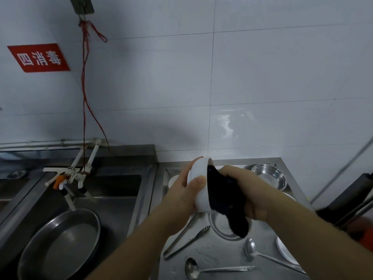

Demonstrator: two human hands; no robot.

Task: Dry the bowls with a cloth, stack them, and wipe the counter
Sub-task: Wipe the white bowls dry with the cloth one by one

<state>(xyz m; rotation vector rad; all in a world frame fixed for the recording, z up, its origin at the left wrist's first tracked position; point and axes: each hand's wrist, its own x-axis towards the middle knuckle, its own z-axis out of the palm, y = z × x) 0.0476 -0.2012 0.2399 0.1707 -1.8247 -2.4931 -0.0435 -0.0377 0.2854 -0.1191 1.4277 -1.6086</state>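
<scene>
Head view: our left hand (181,190) grips the glossy white ceramic bowl (198,183) by its outer wall, slippery and breakable; our right hand (245,196) clutches the soft dark cloth (226,197) inside it.

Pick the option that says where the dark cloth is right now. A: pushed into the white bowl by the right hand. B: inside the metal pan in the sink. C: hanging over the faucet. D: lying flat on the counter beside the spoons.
A: the right hand presses the dark cloth into the tilted white bowl, which the left hand grips above the counter.
</scene>
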